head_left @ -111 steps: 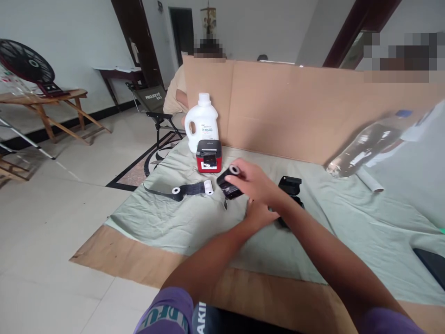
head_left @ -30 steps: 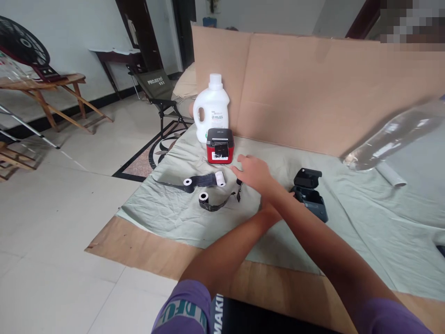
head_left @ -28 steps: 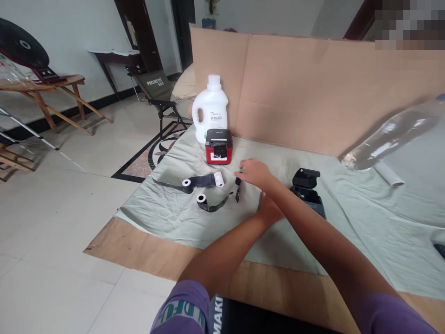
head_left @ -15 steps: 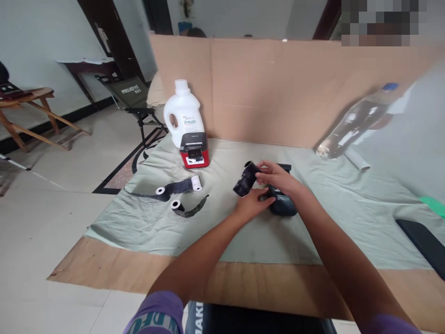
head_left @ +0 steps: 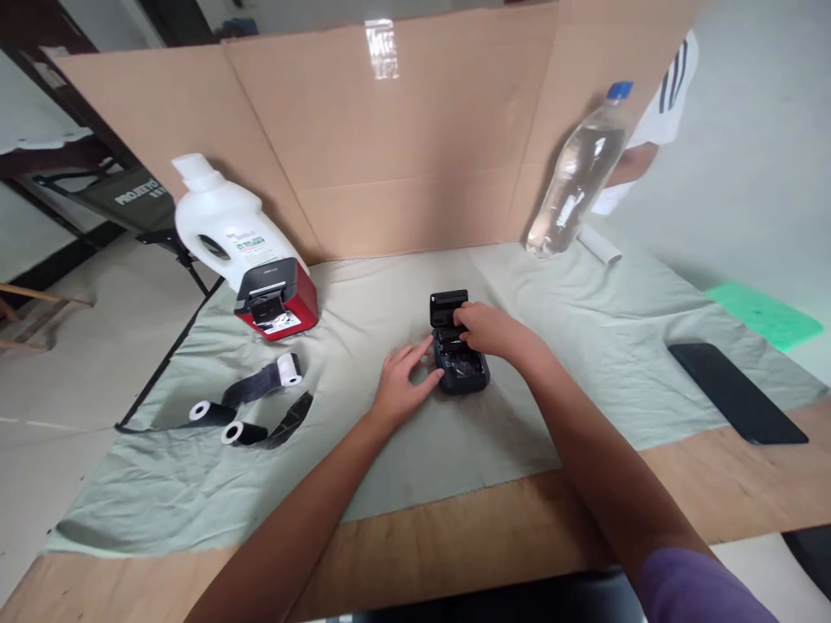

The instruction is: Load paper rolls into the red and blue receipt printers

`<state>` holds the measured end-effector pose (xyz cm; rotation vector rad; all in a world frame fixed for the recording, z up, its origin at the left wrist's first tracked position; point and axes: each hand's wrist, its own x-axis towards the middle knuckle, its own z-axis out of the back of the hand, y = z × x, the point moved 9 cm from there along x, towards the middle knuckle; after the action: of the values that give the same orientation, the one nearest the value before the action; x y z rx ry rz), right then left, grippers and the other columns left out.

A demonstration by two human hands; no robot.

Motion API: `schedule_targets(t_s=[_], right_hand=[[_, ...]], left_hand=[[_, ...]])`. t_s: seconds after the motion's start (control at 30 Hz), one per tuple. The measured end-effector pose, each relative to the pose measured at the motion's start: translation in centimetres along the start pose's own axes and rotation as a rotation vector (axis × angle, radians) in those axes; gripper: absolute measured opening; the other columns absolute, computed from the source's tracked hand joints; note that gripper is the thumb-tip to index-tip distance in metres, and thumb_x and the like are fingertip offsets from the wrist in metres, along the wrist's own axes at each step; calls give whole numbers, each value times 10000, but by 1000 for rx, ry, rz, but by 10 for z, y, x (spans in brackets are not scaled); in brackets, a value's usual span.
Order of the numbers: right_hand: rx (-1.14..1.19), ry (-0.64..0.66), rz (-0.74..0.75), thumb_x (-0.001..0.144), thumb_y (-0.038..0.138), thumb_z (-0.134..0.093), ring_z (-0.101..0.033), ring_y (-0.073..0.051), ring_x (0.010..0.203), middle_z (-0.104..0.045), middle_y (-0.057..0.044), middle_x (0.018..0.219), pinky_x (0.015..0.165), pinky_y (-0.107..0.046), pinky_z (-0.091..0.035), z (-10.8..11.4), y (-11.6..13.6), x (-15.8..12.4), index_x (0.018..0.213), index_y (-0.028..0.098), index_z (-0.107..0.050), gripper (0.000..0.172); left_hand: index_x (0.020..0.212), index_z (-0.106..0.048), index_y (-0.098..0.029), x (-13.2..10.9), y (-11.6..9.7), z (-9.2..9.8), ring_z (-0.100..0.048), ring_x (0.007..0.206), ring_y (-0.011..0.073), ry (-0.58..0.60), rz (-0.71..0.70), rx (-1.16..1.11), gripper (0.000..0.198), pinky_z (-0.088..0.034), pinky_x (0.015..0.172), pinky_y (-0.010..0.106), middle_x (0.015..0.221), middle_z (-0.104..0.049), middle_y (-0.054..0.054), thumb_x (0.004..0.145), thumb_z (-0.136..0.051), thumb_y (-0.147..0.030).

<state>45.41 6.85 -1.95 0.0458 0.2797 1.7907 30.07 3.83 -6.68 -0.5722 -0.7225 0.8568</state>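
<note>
A small black device (head_left: 464,370) lies on the cloth with its lid (head_left: 447,308) raised. Dark, shiny material shows inside its compartment. My left hand (head_left: 403,383) has its fingers spread, and the fingertips rest against the device's left side. At the device's upper right, my right hand (head_left: 486,329) has bent fingers reaching in at the lid and hinge; whatever they hold, if anything, is hidden. Left of my hands lie a black roll (head_left: 250,433) with a loose strip, another black roll (head_left: 211,413) and a white-cored roll (head_left: 289,370) joined by dark film.
A red and black printer (head_left: 286,303) stands before a white jug (head_left: 227,221). Cardboard (head_left: 402,130) forms the back wall. A clear bottle (head_left: 575,177) leans at the right, near a paper tube (head_left: 599,246). A phone (head_left: 737,394) and green sheet (head_left: 766,313) lie right. A person's sleeve (head_left: 675,91) shows behind.
The black roll that was between my hands is no longer visible outside the device. My right hand has moved to the open lid, and my left hand has spread beside the device. The view has shifted.
</note>
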Motion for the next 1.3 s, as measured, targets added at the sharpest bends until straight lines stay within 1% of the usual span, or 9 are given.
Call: schedule_targets(t_s=[0.2,0.5,0.6,0.67,0.73,0.87,1.07,1.2,1.3], right_hand=[[-48,-90,-30,847,81,-540,-620,-283,1032,-641,-147,1149,750,-325,-460,-2,7,-3,1100,149,-636,279],[102,-135,-105,852,139,-596,-644,-268,976,-681,-144,1100,766,-330,-468,9,2,-4,952,160,-718,159],[244,-335,-181,908,239,-559,-644,-252,916,-711,-119,1010,797,-350,-470,29,-20,-2,999,164,-716,197],[319,-525,-195,940,253,-504,-630,-248,967,-696,-118,1119,845,-365,-462,41,-34,-3,1128,167,-682,274],[412,-581,-129,937,247,-504,-615,-227,992,-678,-98,1190,883,-356,-448,41,-38,-1,1197,180,-653,307],[555,-468,-14,860,207,-570,-583,-178,859,-691,-49,1038,843,-318,-437,31,-36,-2,1042,175,-690,221],[500,-89,203,754,175,-655,-543,-150,783,-582,-43,1003,747,-276,-428,7,-17,-32,987,204,-718,243],[518,-105,35,823,252,-641,-574,-166,849,-594,-58,1081,795,-286,-445,1,-37,-28,1156,215,-670,336],[610,-18,-136,840,294,-654,-610,-184,928,-625,-68,1160,822,-286,-466,-13,-50,-20,1305,231,-587,474]], left_hand=[[1371,-595,-258,-5,-21,-3,-588,1009,194,6,-200,80,461,-447,928,356,1039,-595,62,918,-602,-342],[1354,-614,-253,2,-21,-12,-552,950,173,44,-129,-9,456,-485,886,328,992,-502,43,904,-605,-323],[1258,-685,-250,7,-28,-14,-547,923,163,4,-119,-18,366,-483,859,312,958,-485,34,904,-596,-273],[1178,-730,-248,7,-33,-14,-545,881,159,-43,-153,30,307,-467,815,303,908,-490,30,926,-556,-231],[1154,-743,-257,5,-42,-13,-534,841,164,-94,-239,163,304,-430,784,311,859,-505,30,943,-532,-204],[1184,-733,-279,-6,-56,-13,-495,794,177,-163,-401,421,309,-355,750,328,815,-530,39,943,-556,-199],[1167,-737,-287,-9,-58,-11,-499,832,186,-200,-415,435,298,-367,763,329,869,-549,55,937,-564,-209],[1360,-606,-247,-4,-49,-6,-544,975,206,-217,-314,280,423,-437,873,358,1050,-563,90,940,-561,-269],[1496,-441,-234,2,-34,-7,-561,1021,207,-169,-172,147,587,-470,928,369,1105,-539,91,935,-571,-345]])
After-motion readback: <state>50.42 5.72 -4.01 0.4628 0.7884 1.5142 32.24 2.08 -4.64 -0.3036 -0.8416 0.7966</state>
